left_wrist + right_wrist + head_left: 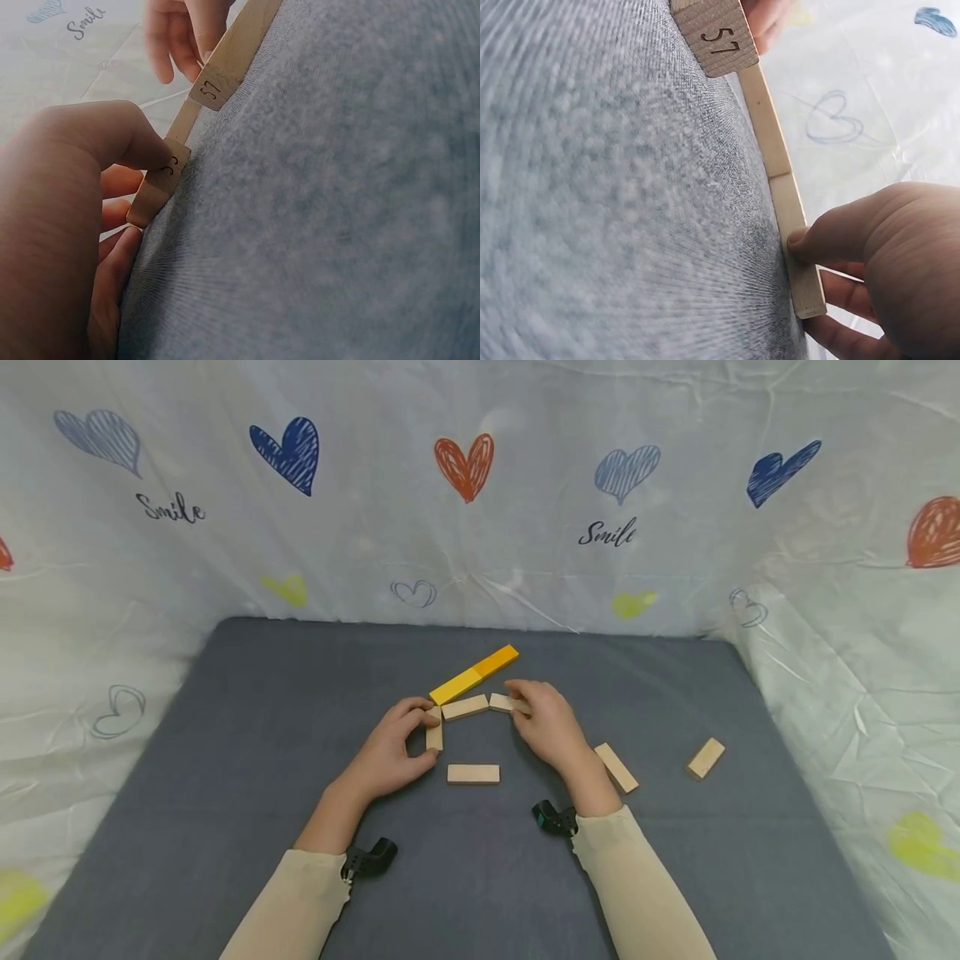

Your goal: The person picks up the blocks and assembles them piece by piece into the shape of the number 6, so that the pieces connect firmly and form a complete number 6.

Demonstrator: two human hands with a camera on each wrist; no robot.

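In from the table's (472, 852) far edge, grips the left block (434, 736) with the left hand (390, 750), thumb at its near end. Pinches the right block (502, 702) with the right hand (549, 725), thumb in front.

Softly, evenly lit in the head view, with faint sheen on the creased curtain (367, 527) at 12 o'clock and thin shadows beside the left sleeve (288, 906) and right sleeve (637, 885). Slightly stretched toward 10 and 2 o'clock. Dimmer in the left wrist view — shadowed at 7 o'clock, blurred over the cloth (352, 210) at 3. Brighter in the right wrist view — washed pale at 2 o'clock, crisp on the wooden block (720, 41) at 12.
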